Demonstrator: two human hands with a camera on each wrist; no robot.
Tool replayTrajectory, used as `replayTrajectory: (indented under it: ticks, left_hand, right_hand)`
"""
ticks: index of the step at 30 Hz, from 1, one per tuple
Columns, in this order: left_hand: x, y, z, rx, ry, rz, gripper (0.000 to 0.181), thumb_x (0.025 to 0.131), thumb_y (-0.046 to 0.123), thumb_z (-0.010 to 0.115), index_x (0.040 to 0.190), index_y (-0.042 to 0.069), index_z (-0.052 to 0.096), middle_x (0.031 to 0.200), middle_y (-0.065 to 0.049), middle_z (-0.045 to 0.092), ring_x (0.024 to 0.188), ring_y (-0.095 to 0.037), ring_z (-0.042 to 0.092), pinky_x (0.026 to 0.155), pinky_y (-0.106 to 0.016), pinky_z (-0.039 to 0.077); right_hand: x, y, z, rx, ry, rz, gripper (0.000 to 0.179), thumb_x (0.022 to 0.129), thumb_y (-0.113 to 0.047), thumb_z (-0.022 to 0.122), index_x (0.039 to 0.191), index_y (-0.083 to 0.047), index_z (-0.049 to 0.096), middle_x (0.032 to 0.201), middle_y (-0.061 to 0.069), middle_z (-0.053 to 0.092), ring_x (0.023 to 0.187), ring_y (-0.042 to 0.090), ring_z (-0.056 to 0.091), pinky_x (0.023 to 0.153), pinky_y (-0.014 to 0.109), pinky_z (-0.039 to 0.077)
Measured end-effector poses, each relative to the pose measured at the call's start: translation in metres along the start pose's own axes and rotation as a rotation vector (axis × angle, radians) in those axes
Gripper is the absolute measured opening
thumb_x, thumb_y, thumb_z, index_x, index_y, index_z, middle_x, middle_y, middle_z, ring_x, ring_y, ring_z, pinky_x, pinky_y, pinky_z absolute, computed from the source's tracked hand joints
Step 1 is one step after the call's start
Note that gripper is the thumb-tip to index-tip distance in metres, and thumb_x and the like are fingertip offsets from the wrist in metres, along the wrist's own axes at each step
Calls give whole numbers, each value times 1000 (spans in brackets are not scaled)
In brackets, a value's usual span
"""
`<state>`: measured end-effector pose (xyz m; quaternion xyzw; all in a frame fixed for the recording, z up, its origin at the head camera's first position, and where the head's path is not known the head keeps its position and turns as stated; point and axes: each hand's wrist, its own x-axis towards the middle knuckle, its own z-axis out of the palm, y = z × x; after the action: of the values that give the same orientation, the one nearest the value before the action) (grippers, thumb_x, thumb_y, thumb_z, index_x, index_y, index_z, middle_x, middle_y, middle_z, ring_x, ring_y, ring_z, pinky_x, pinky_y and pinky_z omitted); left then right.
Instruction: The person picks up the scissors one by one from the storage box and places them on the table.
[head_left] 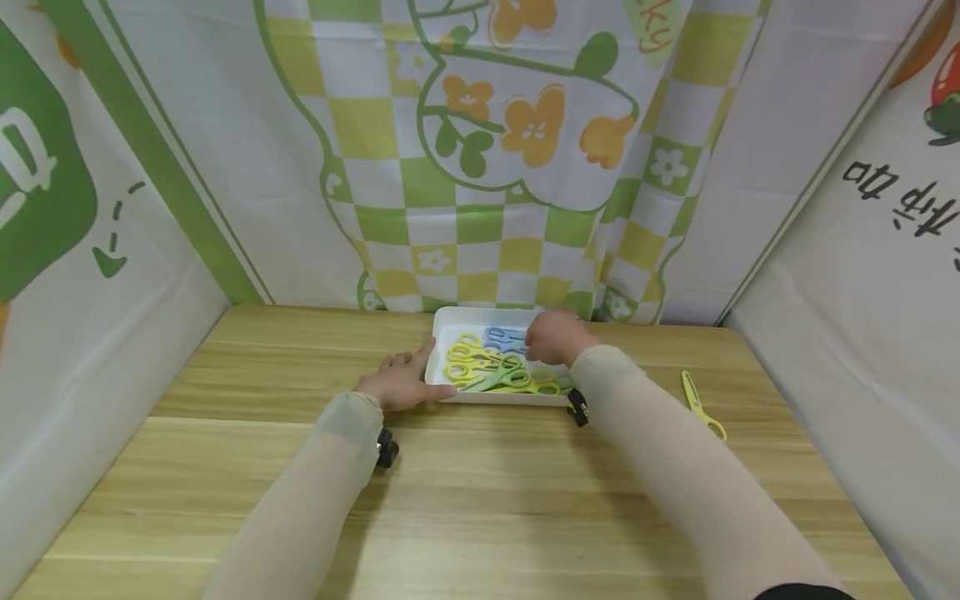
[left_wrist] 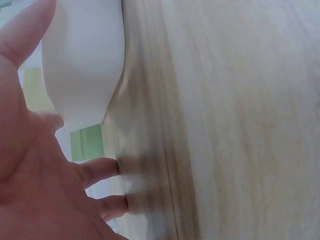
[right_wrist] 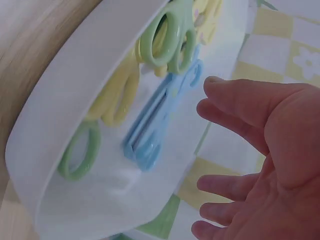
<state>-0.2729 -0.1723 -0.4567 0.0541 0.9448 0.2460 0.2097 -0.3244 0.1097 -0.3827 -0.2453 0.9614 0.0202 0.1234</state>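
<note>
Sleeved forearms (head_left: 296, 508) reach toward the table's (head_left: 465, 500) far edge, where the spread left hand (head_left: 400, 385) contacts the white tray's (head_left: 510, 399) left end, presumably for stability, and the empty right hand (head_left: 561, 337), fingers extended, hovers near the blue scissors (right_wrist: 159, 117) inside.

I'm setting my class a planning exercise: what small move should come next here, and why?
Probably the right hand should move across to the yellow scissors on the table. They lie alone outside the white tray, while other scissors lie inside it; the right hand's fingers seem to hold nothing, and the left hand rests against the tray.
</note>
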Motion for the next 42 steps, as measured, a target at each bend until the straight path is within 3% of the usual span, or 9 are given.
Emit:
replayTrajectory:
  ticks: [3, 5, 7, 13, 16, 22, 27, 34, 42]
  left_hand:
    - [-5, 2, -2, -3, 7, 5, 110, 83, 77, 57, 161, 31, -6, 162, -26, 5, 147, -46, 1, 105, -75, 10]
    - [-9, 4, -3, -6, 16, 11, 110, 83, 77, 58, 161, 31, -4, 162, -26, 6, 147, -47, 1, 105, -76, 10]
    - [-11, 5, -2, -7, 22, 19, 110, 83, 77, 57, 161, 30, -3, 162, -26, 7, 146, -48, 2, 104, -76, 9]
    - [-13, 11, 1, -6, 12, 32, 113, 80, 82, 56, 161, 30, -3, 162, -26, 6, 146, -49, 2, 102, -79, 4]
    - [-13, 12, 2, -7, 18, 38, 113, 80, 81, 57, 161, 30, -3, 162, -26, 7, 146, -49, 1, 102, -79, 4]
    - [-13, 12, -1, 5, 19, 31, 112, 81, 80, 56, 161, 30, -3, 162, -25, 8, 146, -48, 1, 102, -79, 5]
    - [-9, 11, 0, 24, 27, 12, 111, 80, 81, 56, 161, 33, -5, 163, -22, 9, 147, -46, 1, 103, -78, 7]
    - [-11, 10, 0, 24, 33, 2, 111, 81, 81, 55, 161, 31, -2, 162, -23, 10, 147, -46, 2, 103, -78, 5]
    - [-14, 6, -2, 11, 31, 5, 111, 80, 82, 54, 161, 32, -3, 163, -23, 7, 147, -47, 1, 103, -78, 5]
  right_hand:
    - [4, -10, 1, 23, -9, 73, 22, 96, -25, 57, 93, -11, 75, 120, 9, 67, 127, 40, 49, 111, 57, 27]
    - [5, -15, 2, 68, -15, 131, 24, 97, -24, 56, 101, -9, 75, 135, 14, 60, 138, 48, 32, 113, 61, 19]
    - [6, -18, 4, 90, -24, 163, 26, 98, -24, 56, 106, -6, 74, 140, 18, 55, 140, 50, 27, 112, 62, 19]
    - [11, -22, 14, 70, -60, 195, 23, 100, -24, 58, 104, -8, 74, 146, 24, 45, 142, 53, 17, 111, 65, 20]
    - [15, -23, 18, 67, -53, 188, 24, 101, -20, 54, 110, -7, 73, 150, 26, 39, 143, 53, 14, 111, 65, 20]
    - [17, -27, 21, 34, -45, 183, 30, 102, -13, 49, 125, -5, 68, 151, 26, 38, 143, 52, 16, 111, 64, 20]
    - [14, -29, 18, 10, -27, 175, 25, 100, -11, 54, 118, -6, 71, 147, 24, 44, 140, 51, 25, 110, 63, 22]
    - [12, -32, 18, -44, 24, 124, 14, 97, -10, 59, 102, -8, 72, 123, 17, 63, 119, 41, 50, 107, 61, 30]
    - [12, -30, 19, -43, 38, 119, 16, 97, -17, 65, 109, -8, 71, 127, 17, 61, 123, 41, 48, 107, 61, 30]
